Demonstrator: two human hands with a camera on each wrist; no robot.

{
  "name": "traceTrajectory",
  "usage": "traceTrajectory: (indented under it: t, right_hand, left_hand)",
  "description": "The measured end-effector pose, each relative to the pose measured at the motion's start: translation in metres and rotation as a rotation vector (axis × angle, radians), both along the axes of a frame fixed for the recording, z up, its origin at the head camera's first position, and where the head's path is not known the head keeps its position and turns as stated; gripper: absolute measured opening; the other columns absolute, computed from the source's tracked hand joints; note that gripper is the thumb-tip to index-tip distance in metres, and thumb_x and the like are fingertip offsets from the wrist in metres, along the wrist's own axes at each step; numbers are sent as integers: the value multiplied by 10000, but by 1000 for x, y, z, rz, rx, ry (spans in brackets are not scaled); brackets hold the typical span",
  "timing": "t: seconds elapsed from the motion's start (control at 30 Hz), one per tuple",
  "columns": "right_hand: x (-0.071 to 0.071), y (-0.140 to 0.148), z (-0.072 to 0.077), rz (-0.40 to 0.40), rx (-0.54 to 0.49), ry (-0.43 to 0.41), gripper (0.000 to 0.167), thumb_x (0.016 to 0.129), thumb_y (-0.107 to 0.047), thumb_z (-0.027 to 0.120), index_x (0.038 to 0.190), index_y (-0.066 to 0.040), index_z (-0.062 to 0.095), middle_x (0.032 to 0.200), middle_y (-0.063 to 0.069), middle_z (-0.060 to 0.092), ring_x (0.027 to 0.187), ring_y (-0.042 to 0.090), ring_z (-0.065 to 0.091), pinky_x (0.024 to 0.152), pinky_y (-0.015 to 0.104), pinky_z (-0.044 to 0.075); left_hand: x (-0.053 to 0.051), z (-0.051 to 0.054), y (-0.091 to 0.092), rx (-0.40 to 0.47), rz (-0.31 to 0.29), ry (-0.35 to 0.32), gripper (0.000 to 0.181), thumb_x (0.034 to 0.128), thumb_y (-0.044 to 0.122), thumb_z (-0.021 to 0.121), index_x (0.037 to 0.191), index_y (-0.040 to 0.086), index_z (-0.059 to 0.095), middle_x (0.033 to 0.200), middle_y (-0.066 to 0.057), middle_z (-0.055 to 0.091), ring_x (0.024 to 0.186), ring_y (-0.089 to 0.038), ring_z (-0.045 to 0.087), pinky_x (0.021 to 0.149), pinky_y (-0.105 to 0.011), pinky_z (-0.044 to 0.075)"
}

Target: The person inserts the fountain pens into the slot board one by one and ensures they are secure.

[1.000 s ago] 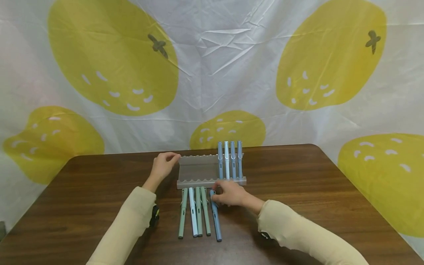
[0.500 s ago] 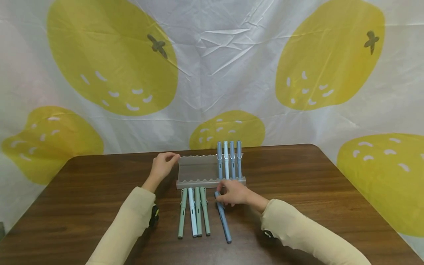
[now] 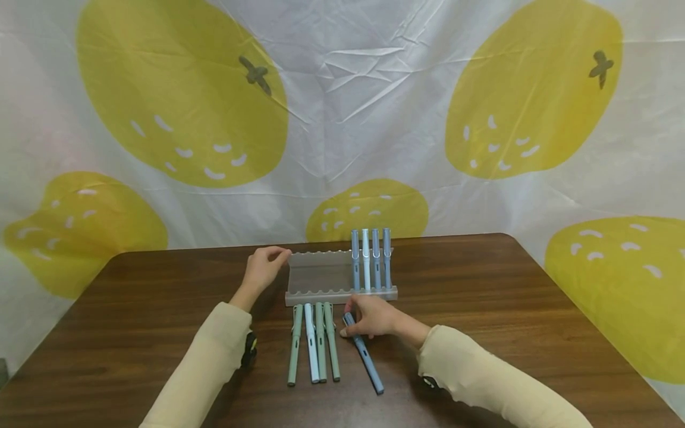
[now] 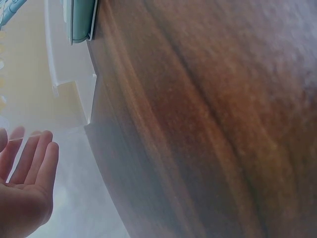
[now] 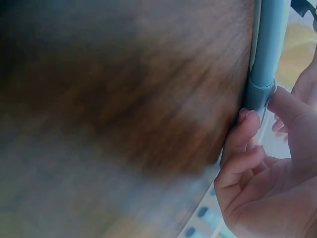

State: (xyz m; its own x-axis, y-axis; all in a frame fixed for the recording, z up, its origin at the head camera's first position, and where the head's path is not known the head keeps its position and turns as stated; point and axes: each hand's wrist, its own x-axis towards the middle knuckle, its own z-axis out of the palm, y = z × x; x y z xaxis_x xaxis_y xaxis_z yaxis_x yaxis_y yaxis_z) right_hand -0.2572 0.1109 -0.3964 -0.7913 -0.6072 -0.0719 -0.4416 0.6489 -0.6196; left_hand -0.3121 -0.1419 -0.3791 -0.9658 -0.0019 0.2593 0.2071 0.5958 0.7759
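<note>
My left hand [image 3: 261,268] pinches the top left corner of a clear pen rack [image 3: 319,273] with scalloped edges. In the left wrist view the fingers [image 4: 37,161] extend nearly straight, and the thumb is mostly cut off. Just in front of the rack, my right hand [image 3: 374,315] holds a blue pen [image 3: 369,362] by its cap end between thumb and fingers. This pen slants toward the lower right; I cannot tell whether it touches the table. Several blue pens [image 3: 377,264], one of them paler, stand side by side in the rack's right-hand slots.
To the left of the held pen, several green pens [image 3: 294,351] and a pale blue pen [image 3: 312,351] lie on the wooden table [image 3: 460,279], caps toward the rack. A lemon-print cloth [image 3: 369,137] hangs behind the table.
The blue pen in my right hand has swung its lower end to the right, away from the green pens. My right hand shifted slightly right, then back. The left hand stays at the rack corner.
</note>
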Motion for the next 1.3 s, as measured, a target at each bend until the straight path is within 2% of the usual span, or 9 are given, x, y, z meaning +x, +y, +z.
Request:
traceTrajectory:
  t: [0.17, 0.5, 0.7, 1.0, 1.3]
  right_hand:
    - [2, 1, -2, 10, 1, 21, 332, 725, -230, 726, 920, -83, 502, 527, -26, 520, 389, 102, 490, 391, 260, 421]
    - [1, 7, 3, 10, -92, 45, 321, 761, -221, 699, 961, -59, 508, 605, -14, 534, 422, 124, 510, 416, 267, 444]
    - [-4, 10, 11, -10, -136, 46, 306, 811, -236, 647, 1009, -49, 509, 665, -8, 549, 439, 141, 522, 444, 278, 450]
    - [-12, 12, 29, -43, -176, 76, 239, 827, -211, 628, 992, -75, 522, 670, -1, 563, 439, 169, 532, 460, 284, 450]
    - [-20, 13, 41, -89, -225, 70, 213, 834, -174, 619, 1008, -92, 529, 731, 106, 604, 487, 287, 550, 458, 310, 457]
  left_hand:
    - [0, 0, 0, 7, 4, 4, 290, 884, 241, 546, 993, -8, 648, 866, -125, 634, 778, -233, 565, 688, -380, 451]
    - [1, 0, 0, 5, 2, -11, 293, 886, 237, 544, 1008, -11, 642, 893, -131, 633, 806, -240, 568, 707, -390, 451]
    - [1, 0, 0, 11, 3, -10, 297, 884, 245, 546, 1008, -7, 644, 897, -133, 634, 809, -241, 569, 712, -390, 451]
    - [0, 1, 0, 2, 10, -13, 296, 884, 247, 545, 1006, -4, 646, 888, -130, 634, 801, -240, 568, 709, -389, 449]
    - [0, 0, 0, 3, 4, -30, 311, 891, 255, 534, 1031, -4, 634, 934, -135, 626, 827, -244, 560, 725, -399, 446]
